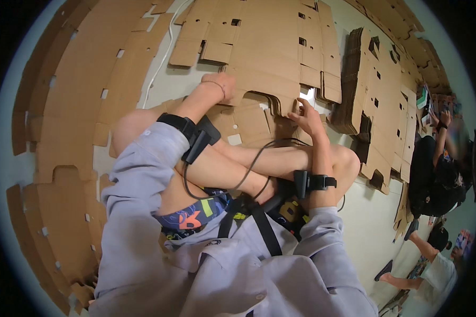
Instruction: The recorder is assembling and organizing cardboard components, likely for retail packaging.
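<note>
Head view: the fisheye rim cuts off the outer cardboard and part of a co-worker point(443, 174) well apart to the right of the right grip point(308, 117). The left grip point(223, 86) is curled, its fingertips hidden from view; whether it is gripping the sheet cannot be told. The right grip shows finger and thumb parted; whether cardboard is pinched there cannot be determined.

The flat brown cardboard sheet point(264, 55) lies between the two grips and extends beyond them, with the left grip at its near left edge and the right grip at its near right corner. Its notched near edge runs between them. How many layers lie beneath is hard to make out. A cardboard stack point(349, 95) stands beyond and right of the right grip; a white cable point(158, 61) runs left of the left grip.
</note>
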### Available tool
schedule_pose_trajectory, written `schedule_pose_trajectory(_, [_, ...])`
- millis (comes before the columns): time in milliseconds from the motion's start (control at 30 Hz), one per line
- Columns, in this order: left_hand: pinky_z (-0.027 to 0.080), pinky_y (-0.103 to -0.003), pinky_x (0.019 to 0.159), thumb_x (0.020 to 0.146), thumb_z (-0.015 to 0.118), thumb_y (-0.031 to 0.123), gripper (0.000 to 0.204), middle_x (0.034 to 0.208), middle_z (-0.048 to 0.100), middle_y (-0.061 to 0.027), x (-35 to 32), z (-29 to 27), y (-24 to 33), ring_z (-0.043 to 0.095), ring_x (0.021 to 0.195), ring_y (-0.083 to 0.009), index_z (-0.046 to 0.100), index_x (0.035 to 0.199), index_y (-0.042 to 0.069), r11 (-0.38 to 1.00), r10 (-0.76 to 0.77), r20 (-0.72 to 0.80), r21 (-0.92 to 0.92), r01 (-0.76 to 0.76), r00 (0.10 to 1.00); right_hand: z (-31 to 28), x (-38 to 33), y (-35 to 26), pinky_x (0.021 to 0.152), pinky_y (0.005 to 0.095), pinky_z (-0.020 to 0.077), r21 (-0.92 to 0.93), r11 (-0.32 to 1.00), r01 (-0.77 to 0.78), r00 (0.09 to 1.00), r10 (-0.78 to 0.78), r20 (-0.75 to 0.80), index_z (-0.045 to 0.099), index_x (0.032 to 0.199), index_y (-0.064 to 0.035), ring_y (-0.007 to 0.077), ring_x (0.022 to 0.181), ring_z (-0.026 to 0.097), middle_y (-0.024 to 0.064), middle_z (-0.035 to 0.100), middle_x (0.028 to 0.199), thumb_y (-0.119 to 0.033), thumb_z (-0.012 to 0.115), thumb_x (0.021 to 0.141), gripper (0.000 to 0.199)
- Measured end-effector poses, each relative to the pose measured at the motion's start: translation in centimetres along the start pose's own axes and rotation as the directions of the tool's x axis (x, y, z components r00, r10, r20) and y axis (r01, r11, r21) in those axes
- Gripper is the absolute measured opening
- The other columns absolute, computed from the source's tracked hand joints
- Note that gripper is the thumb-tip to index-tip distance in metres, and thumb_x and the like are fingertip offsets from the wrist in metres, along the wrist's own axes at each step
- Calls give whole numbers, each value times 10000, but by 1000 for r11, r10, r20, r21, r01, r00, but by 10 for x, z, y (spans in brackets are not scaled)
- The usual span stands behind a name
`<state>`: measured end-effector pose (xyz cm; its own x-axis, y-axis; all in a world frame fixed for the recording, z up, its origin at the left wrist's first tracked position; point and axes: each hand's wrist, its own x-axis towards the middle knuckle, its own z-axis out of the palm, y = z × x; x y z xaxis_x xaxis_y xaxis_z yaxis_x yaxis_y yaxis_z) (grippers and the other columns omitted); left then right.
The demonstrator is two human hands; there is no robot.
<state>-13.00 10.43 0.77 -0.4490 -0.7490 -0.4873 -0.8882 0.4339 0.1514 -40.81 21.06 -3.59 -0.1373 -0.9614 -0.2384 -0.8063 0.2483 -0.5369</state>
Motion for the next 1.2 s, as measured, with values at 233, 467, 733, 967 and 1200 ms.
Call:
schedule_pose_trajectory(233, [476,-414,812,778,559,387,425,1047,616,-160,-8,8,7,590,976,-318,566,1099,109,998,-29,68,58,25,997,-1,-3,4,764,386,475,-71,991,-113,989,106,-101,557,1112,-14,332,826,613,210,629,826,-273,657,710,489])
schedule_pose_trajectory(467, [455,-416,850,755,564,430,523,1102,602,-134,-6,15,10,580,1000,-312,521,1197,154,962,-218,-109,-193,195,970,-5,3,12,727,374,487,329,942,-63,952,156,-264,636,962,-9,323,775,635,197,652,795,-140,556,717,289])
schedule_pose_trajectory(733, [441,-414,864,733,577,447,566,1128,594,-121,-2,29,9,563,1039,-294,516,1209,147,940,-274,-124,-245,238,954,12,16,25,793,397,478,-81,951,-297,955,294,-47,609,984,50,361,934,595,267,607,964,-325,610,716,461])
schedule_pose_trajectory(967, [444,-391,873,740,579,443,552,1140,590,-119,2,29,9,567,1035,-298,531,1199,141,906,-314,-86,-325,271,946,-3,7,7,754,388,486,93,975,-203,957,217,-191,633,851,45,343,813,627,242,633,807,-300,628,699,377])
schedule_pose_trajectory(1200, [454,-394,864,749,574,417,459,1074,616,-146,8,35,5,578,1007,-323,604,1100,121,879,-353,-233,-415,235,906,-3,14,9,349,241,260,523,715,-464,873,469,134,550,757,-15,97,429,398,34,480,569,-282,688,751,300])
